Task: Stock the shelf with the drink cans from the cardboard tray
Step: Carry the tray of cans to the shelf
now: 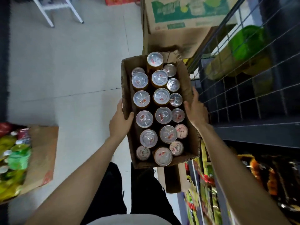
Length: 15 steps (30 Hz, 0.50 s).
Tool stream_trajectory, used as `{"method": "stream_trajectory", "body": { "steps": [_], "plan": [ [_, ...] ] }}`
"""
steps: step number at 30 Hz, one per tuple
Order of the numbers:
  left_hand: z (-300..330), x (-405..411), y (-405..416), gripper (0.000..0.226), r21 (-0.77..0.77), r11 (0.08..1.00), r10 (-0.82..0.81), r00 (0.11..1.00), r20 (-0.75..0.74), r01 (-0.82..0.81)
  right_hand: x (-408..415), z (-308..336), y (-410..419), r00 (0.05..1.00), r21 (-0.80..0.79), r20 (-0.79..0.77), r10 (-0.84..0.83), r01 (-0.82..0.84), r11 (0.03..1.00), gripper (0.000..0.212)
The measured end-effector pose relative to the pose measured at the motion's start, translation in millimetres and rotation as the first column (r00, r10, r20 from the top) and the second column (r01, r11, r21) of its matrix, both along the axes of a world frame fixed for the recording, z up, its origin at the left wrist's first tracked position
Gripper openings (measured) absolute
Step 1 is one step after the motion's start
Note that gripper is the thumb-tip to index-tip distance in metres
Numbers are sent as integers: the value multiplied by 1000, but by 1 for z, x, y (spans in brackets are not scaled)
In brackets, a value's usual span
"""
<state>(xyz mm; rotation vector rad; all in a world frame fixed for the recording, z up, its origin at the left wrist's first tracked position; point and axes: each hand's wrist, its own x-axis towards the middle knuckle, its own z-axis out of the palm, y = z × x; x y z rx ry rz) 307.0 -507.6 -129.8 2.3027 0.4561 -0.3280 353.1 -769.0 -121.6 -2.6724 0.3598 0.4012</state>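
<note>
Gripping the tray (186, 88) by both long walls, left hand (119, 122) and right hand (197, 109) with fingers curled over the rims, you carry it level above the floor (73, 70) beside the shelf (259, 120), so the cans (163, 115) stay upright.

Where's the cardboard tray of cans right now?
In the head view it sits centre frame, the cardboard tray held above the floor between the left hand and right hand, just left of the wire shelf.
</note>
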Motion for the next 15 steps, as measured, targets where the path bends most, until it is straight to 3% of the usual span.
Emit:
{"method": "stream_trajectory", "body": {
  "steps": [7,15],
  "plan": [
    [-15,14,-7,67,118,992,38,999,0,-38,6,-15,-4,999,-37,39,6,-5,999,73],
    [-9,15,1,61,96,995,-23,1000,15,21,5,-9,-4,999,113,37,-39,34,993,75]
  ]
}}
